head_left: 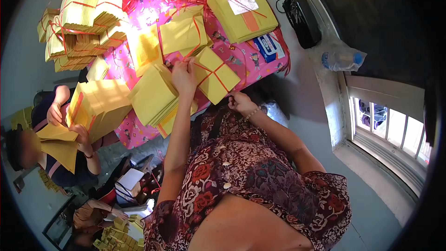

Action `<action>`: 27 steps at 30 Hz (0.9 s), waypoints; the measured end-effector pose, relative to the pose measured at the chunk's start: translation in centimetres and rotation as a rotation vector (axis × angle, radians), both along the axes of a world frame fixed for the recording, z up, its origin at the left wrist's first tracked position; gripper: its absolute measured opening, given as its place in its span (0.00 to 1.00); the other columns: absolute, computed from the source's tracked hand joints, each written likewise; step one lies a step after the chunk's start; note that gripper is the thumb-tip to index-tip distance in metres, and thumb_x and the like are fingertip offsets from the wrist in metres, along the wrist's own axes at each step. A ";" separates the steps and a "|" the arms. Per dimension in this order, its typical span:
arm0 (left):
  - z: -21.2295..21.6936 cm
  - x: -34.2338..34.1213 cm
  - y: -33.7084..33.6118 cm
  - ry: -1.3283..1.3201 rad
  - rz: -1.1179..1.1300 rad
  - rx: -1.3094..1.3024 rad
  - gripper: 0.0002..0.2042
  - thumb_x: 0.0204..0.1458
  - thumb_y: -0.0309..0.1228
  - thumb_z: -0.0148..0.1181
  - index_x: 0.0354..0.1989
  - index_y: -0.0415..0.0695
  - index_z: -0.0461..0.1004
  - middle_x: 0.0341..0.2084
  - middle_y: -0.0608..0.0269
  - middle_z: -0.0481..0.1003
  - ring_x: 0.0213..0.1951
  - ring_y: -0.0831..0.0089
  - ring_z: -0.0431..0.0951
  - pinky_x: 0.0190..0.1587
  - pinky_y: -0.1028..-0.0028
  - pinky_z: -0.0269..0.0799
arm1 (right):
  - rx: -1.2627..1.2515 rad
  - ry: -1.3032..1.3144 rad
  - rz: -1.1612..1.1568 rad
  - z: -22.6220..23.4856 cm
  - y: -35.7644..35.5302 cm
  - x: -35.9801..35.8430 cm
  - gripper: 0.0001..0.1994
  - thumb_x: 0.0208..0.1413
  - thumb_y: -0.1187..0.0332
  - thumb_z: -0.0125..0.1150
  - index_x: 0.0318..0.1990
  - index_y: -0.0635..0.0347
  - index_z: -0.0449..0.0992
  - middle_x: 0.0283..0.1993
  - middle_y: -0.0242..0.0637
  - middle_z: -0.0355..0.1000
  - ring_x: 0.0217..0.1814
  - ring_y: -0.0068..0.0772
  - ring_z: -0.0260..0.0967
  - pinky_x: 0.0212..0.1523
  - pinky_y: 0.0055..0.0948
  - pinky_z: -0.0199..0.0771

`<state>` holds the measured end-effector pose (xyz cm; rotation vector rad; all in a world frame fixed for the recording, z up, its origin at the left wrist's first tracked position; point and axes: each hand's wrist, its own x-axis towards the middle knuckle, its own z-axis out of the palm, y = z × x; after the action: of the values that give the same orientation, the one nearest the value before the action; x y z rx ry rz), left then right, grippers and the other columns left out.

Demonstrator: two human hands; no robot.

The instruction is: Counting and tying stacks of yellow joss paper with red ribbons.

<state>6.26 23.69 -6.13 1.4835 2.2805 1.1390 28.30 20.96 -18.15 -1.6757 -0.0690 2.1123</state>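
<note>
A bundle of yellow paper envelopes (217, 75) lies at the near edge of the table, with red string (213, 72) crossed over its top. My left hand (184, 79) is closed at the bundle's upper left side, its fingertips pinching the red string. By the bundle's lower right corner, my right hand (243, 103) is closed, fingertips together where the string runs off the edge. Left of my left wrist sits a loose, fanned stack of yellow envelopes (153, 95). Farther back is another yellow stack (185, 35) with red string on it.
A pink patterned cloth (232, 55) covers the table. Tied bundles (81, 11) are piled far left; a large tied stack (241, 9) and blue-white packet (269, 48) sit right. A co-worker (60, 153) handles envelopes at left. A wrapped bottle (342, 59) rests on the ledge.
</note>
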 end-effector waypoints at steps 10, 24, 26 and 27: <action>-0.4 -0.3 1.4 -0.091 0.045 -0.168 0.18 0.59 0.44 0.46 0.32 0.43 0.78 0.24 0.47 0.75 0.28 0.48 0.75 0.31 0.56 0.67 | 0.051 0.023 -0.054 5.0 -0.2 -2.5 0.08 0.58 0.67 0.53 0.43 0.56 0.69 0.40 0.33 0.71 0.43 0.31 0.69 0.47 0.37 0.71; -3.8 2.0 -3.6 -0.162 0.126 -0.296 0.20 0.59 0.43 0.45 0.32 0.37 0.75 0.24 0.41 0.74 0.30 0.44 0.74 0.33 0.54 0.67 | 0.396 -0.426 0.276 5.2 4.0 5.4 0.10 0.59 0.65 0.52 0.43 0.60 0.72 0.33 0.33 0.72 0.35 0.26 0.70 0.28 0.26 0.69; -5.6 2.0 -3.5 -0.476 0.155 -0.177 0.18 0.60 0.40 0.45 0.32 0.36 0.74 0.24 0.44 0.74 0.28 0.50 0.75 0.34 0.57 0.68 | 0.475 -0.470 0.398 5.3 4.4 5.5 0.11 0.60 0.65 0.48 0.43 0.63 0.71 0.39 0.37 0.72 0.37 0.31 0.70 0.33 0.31 0.71; -6.3 2.0 -3.5 -0.470 0.157 -0.164 0.18 0.60 0.40 0.45 0.32 0.36 0.74 0.24 0.44 0.74 0.28 0.50 0.75 0.34 0.57 0.68 | 0.470 -0.475 0.405 5.3 4.6 5.5 0.11 0.60 0.65 0.48 0.43 0.63 0.71 0.39 0.37 0.72 0.37 0.31 0.70 0.33 0.31 0.71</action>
<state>8.31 20.22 -12.44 0.8753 2.1189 1.1594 33.79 25.53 -12.87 -1.9205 -1.0378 1.7008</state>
